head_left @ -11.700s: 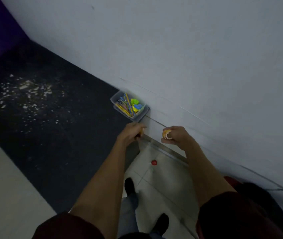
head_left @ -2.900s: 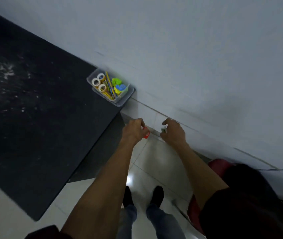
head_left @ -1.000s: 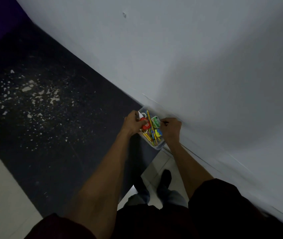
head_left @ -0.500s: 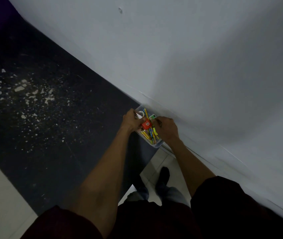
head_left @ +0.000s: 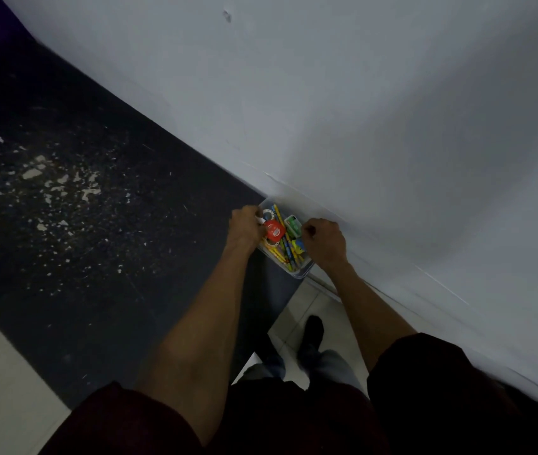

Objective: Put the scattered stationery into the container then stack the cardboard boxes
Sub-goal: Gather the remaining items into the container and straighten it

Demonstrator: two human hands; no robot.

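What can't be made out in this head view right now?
Head view only.
Whether the left hand grips the red item: its own knuckles hide the fingertips.
What the right hand holds, if anything: fingers curl away from camera.
Bottom of the container: covered by stationery.
Label on the green box: too small, dim.
The cardboard boxes: out of frame.

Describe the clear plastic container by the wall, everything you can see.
The clear rectangular plastic container sits upright on a corner of the dark mat, against the white wall. It holds yellow pencils, tape rolls, a red round item and a small green box. The left hand and right hand flank it; their hold is unclear.
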